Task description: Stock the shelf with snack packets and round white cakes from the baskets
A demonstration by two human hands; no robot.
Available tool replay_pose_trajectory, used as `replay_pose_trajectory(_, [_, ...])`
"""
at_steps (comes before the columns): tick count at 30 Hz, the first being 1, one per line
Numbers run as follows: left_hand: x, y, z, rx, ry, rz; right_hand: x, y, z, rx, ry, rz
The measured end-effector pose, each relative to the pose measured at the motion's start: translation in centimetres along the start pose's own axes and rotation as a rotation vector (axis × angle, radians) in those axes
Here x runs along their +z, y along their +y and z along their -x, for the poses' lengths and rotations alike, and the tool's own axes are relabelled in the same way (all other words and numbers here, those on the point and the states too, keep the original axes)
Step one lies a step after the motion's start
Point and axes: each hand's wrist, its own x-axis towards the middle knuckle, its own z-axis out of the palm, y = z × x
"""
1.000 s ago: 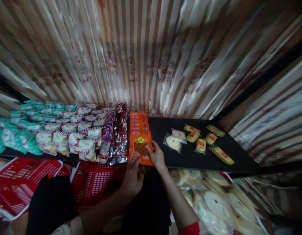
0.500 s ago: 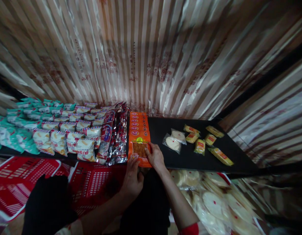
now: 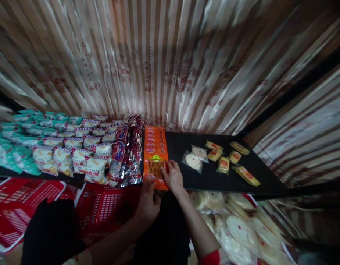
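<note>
A row of overlapping orange snack packets (image 3: 155, 140) lies on the black shelf, the front one showing brown strips through a clear window. My left hand (image 3: 148, 200) rests its outstretched fingertips on the front packet's lower left corner, thumb apart. On the packet's right edge, beside the window, lie the fingers of my right hand (image 3: 174, 178), stretched out rather than wrapped round it. Left of the orange row stands a dense stack of dark red and silver packets (image 3: 133, 154). Several white shrimp-snack bags (image 3: 95, 170) sit in rows beyond that stack.
Teal bags (image 3: 23, 160) fill the shelf's left end. To the right lie clear-wrapped white round crackers (image 3: 193, 162) and several yellow packets (image 3: 223, 165) on the black shelf (image 3: 175, 141). Below are red baskets (image 3: 103, 206) and bagged round crackers (image 3: 238, 226). A striped curtain (image 3: 158, 73) hangs behind.
The view has shifted slightly, so the shelf goods appear a little further left. Both hands keep their places on the front orange packet.
</note>
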Motion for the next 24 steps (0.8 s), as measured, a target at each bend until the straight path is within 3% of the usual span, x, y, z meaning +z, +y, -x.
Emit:
replay_pose_trajectory(8, [0.0, -0.1, 0.0, -0.027, -0.024, 0.005, -0.6, -0.6, 0.2, -0.009, 0.014, 0.093])
replay_pose_trajectory(13, [0.3, -0.4, 0.0, -0.016, -0.012, -0.015, -1.0, -2.3, -0.6, -0.142, 0.037, 0.101])
replay_pose_trajectory(19, [0.3, -0.3, -0.1, -0.046, -0.008, 0.001, 0.3, -4.2, -2.7, -0.259, -0.075, 0.091])
replay_pose_trajectory(24, [0.2, -0.3, -0.2, -0.026, -0.012, -0.025, 1.4, -4.9, -3.7, -0.235, -0.17, 0.11])
